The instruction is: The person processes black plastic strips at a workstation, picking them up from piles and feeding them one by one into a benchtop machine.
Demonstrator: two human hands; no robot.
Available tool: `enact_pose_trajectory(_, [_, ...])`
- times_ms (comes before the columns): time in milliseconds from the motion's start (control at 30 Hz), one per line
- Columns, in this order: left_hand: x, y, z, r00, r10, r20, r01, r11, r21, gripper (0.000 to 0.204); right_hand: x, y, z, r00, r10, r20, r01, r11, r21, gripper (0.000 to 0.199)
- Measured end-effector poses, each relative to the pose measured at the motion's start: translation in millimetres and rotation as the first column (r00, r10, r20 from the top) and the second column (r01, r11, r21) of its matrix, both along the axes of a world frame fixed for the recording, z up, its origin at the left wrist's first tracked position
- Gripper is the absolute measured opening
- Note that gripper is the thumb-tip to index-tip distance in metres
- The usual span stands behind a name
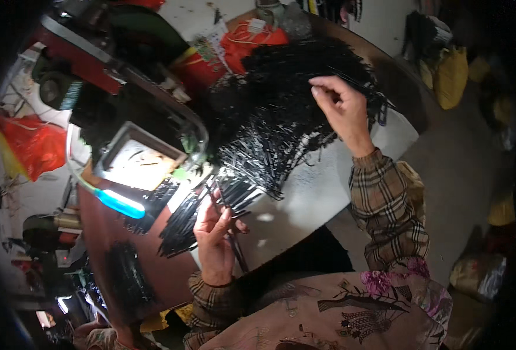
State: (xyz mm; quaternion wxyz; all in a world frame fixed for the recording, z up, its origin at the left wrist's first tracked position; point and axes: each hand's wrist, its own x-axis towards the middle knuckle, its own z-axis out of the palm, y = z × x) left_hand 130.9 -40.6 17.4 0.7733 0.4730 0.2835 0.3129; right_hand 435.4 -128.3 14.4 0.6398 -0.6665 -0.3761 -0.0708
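My left hand [216, 236] is closed around a few thin black strips [238, 251] that stick out above and below the fingers. Beside it, on the table, lies a loose row of similar black strips [183, 224]. Farther off and to the right, my right hand [346, 111] hovers over a big tangled heap of black strips [293, 76]. Its thumb and forefinger curl toward each other; whether something thin is between them cannot be made out against the dark heap. Shorter, shiny strips [258, 151] spread from the heap toward my left hand.
A dark machine [147, 111] stands at the left, with a bright lit plate [138, 166] and a blue-white lamp [121, 204] near it. Red plastic bags [33, 146] lie farther left. The pale table board [310, 186] ends in a edge near my body. A yellow sack [450, 79] is at the far right.
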Motion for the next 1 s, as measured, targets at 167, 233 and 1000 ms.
enact_pose_trajectory(167, [7.5,-2.7,-10.5,0.998,-0.059,-0.033,0.058,0.998,-0.039,0.049,20.9,-48.3,-6.5,0.990,0.054,0.128,-0.014,0.955,-0.296,0.008])
enact_pose_trajectory(233, [9.3,-0.5,-12.5,0.998,-0.056,0.009,0.057,0.992,-0.109,0.048,16.5,-52.2,-10.0,0.975,0.126,0.182,-0.045,0.918,-0.395,0.006])
enact_pose_trajectory(1000, [9.0,9.1,-29.8,0.961,-0.078,0.264,0.143,0.961,-0.237,0.040,-49.5,0.4,59.2,0.657,0.422,0.625,-0.076,0.862,-0.501,0.015])
